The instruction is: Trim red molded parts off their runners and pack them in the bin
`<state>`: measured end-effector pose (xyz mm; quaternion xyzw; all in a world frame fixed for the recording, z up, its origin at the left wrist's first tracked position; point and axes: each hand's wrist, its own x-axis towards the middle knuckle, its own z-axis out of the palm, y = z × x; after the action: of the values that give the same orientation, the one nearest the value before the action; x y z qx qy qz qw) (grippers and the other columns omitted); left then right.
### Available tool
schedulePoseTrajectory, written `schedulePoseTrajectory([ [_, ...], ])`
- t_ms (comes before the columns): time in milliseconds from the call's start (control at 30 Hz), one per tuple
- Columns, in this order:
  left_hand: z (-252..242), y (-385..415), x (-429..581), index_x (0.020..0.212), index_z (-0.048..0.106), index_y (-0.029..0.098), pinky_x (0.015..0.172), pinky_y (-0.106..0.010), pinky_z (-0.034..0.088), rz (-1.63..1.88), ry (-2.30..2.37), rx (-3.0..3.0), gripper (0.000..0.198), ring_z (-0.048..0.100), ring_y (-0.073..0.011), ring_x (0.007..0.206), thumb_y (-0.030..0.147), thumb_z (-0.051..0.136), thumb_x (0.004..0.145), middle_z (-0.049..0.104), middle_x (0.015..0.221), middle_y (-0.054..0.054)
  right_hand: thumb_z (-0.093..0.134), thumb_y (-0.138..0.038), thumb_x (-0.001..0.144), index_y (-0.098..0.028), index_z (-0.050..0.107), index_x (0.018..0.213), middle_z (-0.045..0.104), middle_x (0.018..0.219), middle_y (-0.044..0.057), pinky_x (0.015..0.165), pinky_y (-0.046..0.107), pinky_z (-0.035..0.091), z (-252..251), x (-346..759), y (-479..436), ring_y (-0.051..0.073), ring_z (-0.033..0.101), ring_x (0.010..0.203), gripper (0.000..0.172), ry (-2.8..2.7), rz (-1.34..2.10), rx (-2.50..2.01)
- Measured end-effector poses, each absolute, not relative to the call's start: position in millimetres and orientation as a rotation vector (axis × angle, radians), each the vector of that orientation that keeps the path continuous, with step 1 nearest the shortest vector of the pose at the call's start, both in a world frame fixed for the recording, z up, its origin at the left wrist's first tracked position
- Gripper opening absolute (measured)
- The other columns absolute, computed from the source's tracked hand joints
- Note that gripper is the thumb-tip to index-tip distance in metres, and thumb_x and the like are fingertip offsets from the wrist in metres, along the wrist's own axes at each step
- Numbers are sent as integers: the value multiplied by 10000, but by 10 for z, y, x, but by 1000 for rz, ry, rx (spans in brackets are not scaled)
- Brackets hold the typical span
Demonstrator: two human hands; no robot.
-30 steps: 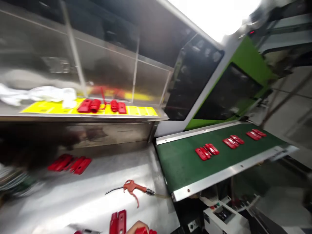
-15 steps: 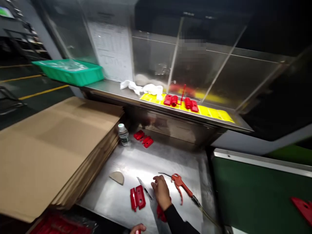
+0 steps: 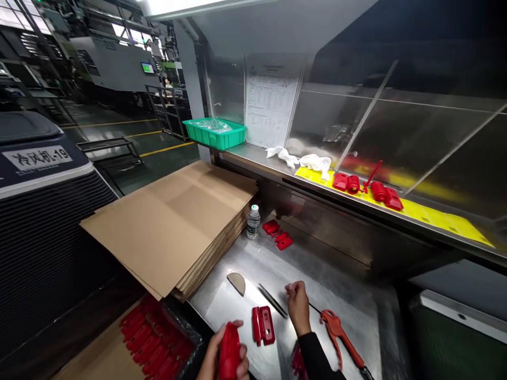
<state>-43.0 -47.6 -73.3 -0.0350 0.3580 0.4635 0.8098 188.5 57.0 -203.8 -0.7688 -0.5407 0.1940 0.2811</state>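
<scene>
My left hand [image 3: 211, 354], at the bottom of the view, has its fingers wrapped round a red plastic part [image 3: 229, 352]. My right hand [image 3: 298, 307] is over the metal table [image 3: 241, 311], its fingers curled together; whatever may be in them is too small to make out. Just left of it lies a slim utility knife [image 3: 272, 300]. A pair of joined red plastic parts [image 3: 263, 325] rests between the two hands. Right of my right hand is an orange air blow gun [image 3: 336, 330], its nozzle partly behind the hand. Another red part [image 3: 298, 361] is half hidden by my right sleeve.
Stacked cardboard sheets [image 3: 178, 211] are at the left, with a box of red parts [image 3: 152, 338] below. A water bottle [image 3: 253, 221], more red parts [image 3: 278, 235] and a half-round piece [image 3: 236, 283] are on the table. The shelf holds a green bin [image 3: 227, 138] and white cloths [image 3: 317, 163].
The view has swung left, bringing the box of red parts into sight. My left hand has come up further into view with the red plastic part. My right hand's fingers are more curled.
</scene>
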Motion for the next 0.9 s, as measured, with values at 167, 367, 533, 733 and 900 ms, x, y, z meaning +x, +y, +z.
schedulePoseTrajectory([
  [167, -420, -126, -383, 1177, 565, 218, 500, -210, 307, 1066, 749, 3, 343, 495, -106, 546, 417, 629, 905, 574, 688, 3, 429, -202, 979, -141, 542, 1212, 611, 1161, 104, 955, 402, 466, -1893, 1767, 387, 227, 582, 1084, 266, -1575, 478, -1977],
  [367, -482, -117, -666, 1188, 541, 207, 509, -219, 344, 1120, 869, 22, 339, 505, -123, 559, 379, 628, 908, 574, 678, -1, 661, -294, 905, -177, 659, 1006, 653, 1099, 41, 945, 443, 489, -1970, 1076, 632, 222, 593, 1076, 155, -1887, 646, -1955],
  [533, -416, -301, -828, 1197, 531, 212, 518, -222, 341, 1190, 893, -8, 365, 501, -117, 563, 404, 634, 905, 571, 685, 4, 636, -307, 928, -155, 649, 947, 675, 1018, 38, 943, 462, 496, -1903, 985, 816, 212, 630, 1012, 154, -2053, 683, -1950],
  [733, -95, -307, -671, 1125, 558, 218, 468, -198, 244, 1247, 818, 46, 342, 444, -82, 518, 493, 565, 921, 520, 682, 27, 314, -226, 1012, -170, 564, 1263, 709, 1147, 94, 872, 286, 534, -1026, 1476, 321, 190, 672, 1036, 358, -2169, 781, -1544],
  [900, 474, -229, -307, 1040, 607, 216, 469, -203, 267, 1239, 694, 205, 282, 295, -59, 478, 465, 546, 923, 360, 613, 74, 360, -548, 1006, -306, 524, 1353, 725, 991, 32, 561, 239, 536, 322, 1489, -342, 156, 700, 663, 454, -2146, 286, -1185],
])
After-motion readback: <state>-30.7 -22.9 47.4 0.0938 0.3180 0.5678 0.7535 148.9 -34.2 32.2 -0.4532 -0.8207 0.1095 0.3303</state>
